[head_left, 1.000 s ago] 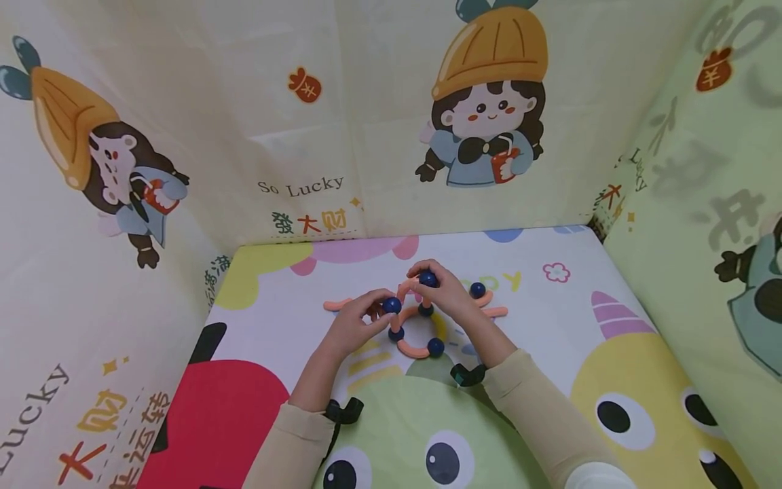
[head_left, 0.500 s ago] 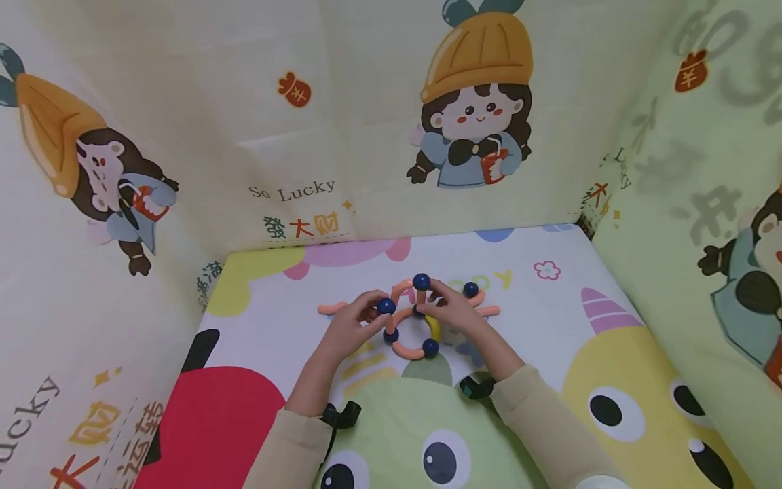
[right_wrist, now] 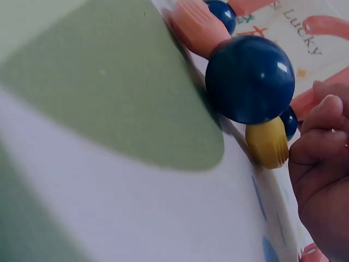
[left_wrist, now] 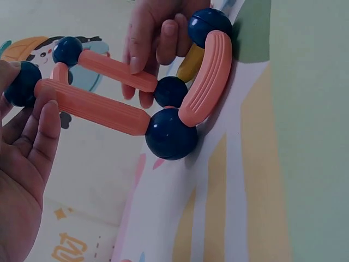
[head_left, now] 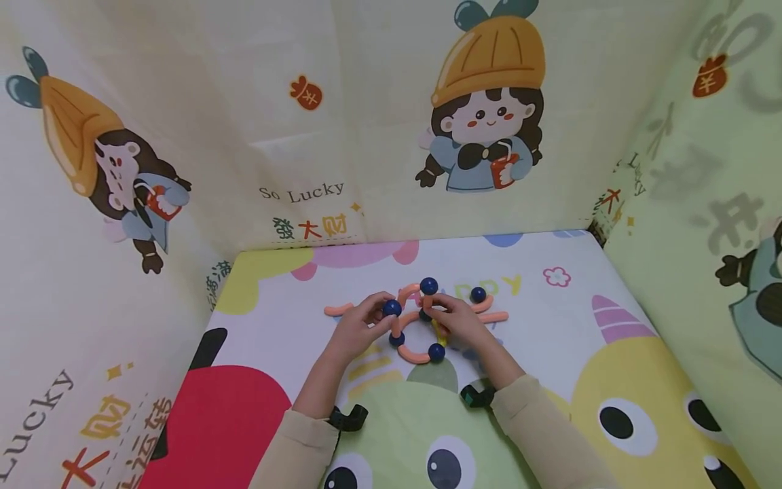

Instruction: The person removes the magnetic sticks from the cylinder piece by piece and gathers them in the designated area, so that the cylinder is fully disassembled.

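Observation:
A structure of navy balls and pink rods stands on the table; its base ring has a pink curved rod point(left_wrist: 210, 82) and a yellow rod point(right_wrist: 266, 143) joined at a navy ball point(right_wrist: 250, 79). Two upright pink rods rise from it, topped by navy balls joined by a curved rod. My left hand point(head_left: 360, 329) pinches the left top ball point(head_left: 392, 308), fingers also against the upright rod point(left_wrist: 98, 108) below. My right hand point(head_left: 461, 322) holds the other upright rod point(left_wrist: 117, 71) between thumb and fingers, under the right top ball point(head_left: 429, 286).
A loose pink rod point(head_left: 339, 310) lies left of the structure. To the right are a curved pink rod with a navy ball point(head_left: 478, 294) and a straight pink rod point(head_left: 493, 316). Printed cloth walls point(head_left: 379, 156) stand behind and at both sides of the table.
My right hand has let go of the right top ball and moved down onto the upright rod beneath it. My left hand stays at the left top ball.

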A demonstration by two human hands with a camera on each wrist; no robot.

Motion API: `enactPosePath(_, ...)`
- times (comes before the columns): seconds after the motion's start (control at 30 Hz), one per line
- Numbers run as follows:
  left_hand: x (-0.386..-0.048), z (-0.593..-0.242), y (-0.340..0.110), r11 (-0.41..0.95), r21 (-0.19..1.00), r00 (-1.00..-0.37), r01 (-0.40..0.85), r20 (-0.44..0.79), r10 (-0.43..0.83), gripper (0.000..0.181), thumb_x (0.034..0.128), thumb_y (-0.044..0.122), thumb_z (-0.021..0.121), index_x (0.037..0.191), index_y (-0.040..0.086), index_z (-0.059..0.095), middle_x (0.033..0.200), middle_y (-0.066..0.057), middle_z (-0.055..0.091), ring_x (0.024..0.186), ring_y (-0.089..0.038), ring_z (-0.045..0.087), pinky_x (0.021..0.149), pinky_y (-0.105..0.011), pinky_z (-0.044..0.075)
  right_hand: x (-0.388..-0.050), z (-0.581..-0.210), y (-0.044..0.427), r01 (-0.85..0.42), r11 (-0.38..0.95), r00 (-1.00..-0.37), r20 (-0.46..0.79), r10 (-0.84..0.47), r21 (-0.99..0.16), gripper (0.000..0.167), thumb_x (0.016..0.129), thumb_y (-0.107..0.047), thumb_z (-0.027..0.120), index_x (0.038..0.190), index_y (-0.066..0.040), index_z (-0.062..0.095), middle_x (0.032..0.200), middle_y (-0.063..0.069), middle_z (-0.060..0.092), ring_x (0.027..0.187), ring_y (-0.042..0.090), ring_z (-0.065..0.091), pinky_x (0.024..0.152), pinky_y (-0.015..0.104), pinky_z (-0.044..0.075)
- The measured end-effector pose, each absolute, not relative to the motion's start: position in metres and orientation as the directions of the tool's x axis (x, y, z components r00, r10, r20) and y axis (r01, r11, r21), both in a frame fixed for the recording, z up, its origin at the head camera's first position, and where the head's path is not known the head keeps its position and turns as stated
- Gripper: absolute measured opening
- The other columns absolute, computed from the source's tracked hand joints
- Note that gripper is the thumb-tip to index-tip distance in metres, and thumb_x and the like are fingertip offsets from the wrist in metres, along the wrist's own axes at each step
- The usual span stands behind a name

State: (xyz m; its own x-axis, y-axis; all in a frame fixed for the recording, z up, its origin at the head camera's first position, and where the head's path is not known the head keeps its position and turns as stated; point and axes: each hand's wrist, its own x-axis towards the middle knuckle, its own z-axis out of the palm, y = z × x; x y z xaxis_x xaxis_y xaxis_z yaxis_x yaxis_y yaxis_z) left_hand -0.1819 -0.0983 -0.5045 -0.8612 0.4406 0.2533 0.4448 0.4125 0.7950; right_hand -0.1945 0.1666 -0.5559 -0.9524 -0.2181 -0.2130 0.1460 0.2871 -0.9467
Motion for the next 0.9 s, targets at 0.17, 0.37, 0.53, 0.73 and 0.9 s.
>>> enactPosePath(0.17, -0.182, -0.507, -0.096, 0.38, 0.818, -0.865, 0.432, 0.255, 0.433, 0.034, 0.0956, 0.03, 0.066, 0.129, 0.023, 0.059, 0.1, -0.001, 0.069, 0.081, -0.013, 0.058, 0.072, -0.025, 0.051, -0.194, -0.561, 0.169, 0.147, 0.274, -0.951, -0.212, -0.225, -0.95, 0.037, 0.092, -0.052, 0.063, 0.123, -0.03, 0.064, 0.058, 0.004, 0.048, 0.049, 0.021, 0.047, 0.052, 0.031, 0.044)
enactPosePath(0.37, -0.184, -0.509, -0.095, 0.351, 0.864, -0.885, 0.36, 0.197, 0.422, 0.035, 0.0972, 0.032, 0.064, 0.131, 0.025, 0.057, 0.102, -0.002, 0.07, 0.08, -0.013, 0.059, 0.069, -0.025, 0.051, -0.195, -0.564, 0.168, 0.146, 0.266, -0.956, -0.205, -0.209, -0.953, 0.039, 0.092, -0.051, 0.064, 0.124, -0.03, 0.064, 0.058, 0.005, 0.049, 0.049, 0.02, 0.048, 0.051, 0.03, 0.044)
enactPosePath(0.53, -0.187, -0.505, -0.098, 0.288, 0.897, -0.888, 0.335, 0.199, 0.415, 0.036, 0.0988, 0.026, 0.062, 0.133, 0.02, 0.055, 0.102, -0.007, 0.068, 0.079, -0.015, 0.062, 0.067, -0.025, 0.053, -0.195, -0.563, 0.167, 0.136, 0.277, -0.957, -0.198, -0.212, -0.951, 0.038, 0.093, -0.05, 0.063, 0.125, -0.029, 0.064, 0.058, 0.005, 0.048, 0.049, 0.021, 0.047, 0.05, 0.029, 0.043)
enactPosePath(0.73, -0.204, -0.504, -0.113, 0.349, 0.854, -0.901, 0.385, 0.266, 0.343, 0.037, 0.0954, 0.021, 0.067, 0.131, 0.02, 0.055, 0.102, -0.008, 0.069, 0.084, -0.015, 0.061, 0.072, -0.023, 0.052, -0.196, -0.564, 0.168, 0.139, 0.263, -0.955, -0.199, -0.219, -0.955, 0.037, 0.092, -0.052, 0.064, 0.122, -0.032, 0.064, 0.06, 0.005, 0.049, 0.05, 0.021, 0.047, 0.051, 0.031, 0.044)
enactPosePath(0.9, -0.225, -0.51, -0.136, 0.498, 0.805, -0.939, 0.321, 0.205, 0.275, 0.037, 0.0938, 0.03, 0.069, 0.128, 0.023, 0.056, 0.105, -0.004, 0.067, 0.089, -0.015, 0.059, 0.076, -0.024, 0.049, -0.196, -0.565, 0.169, 0.147, 0.263, -0.955, -0.206, -0.214, -0.954, 0.035, 0.092, -0.051, 0.064, 0.121, -0.033, 0.065, 0.06, 0.005, 0.048, 0.05, 0.021, 0.046, 0.051, 0.031, 0.044)
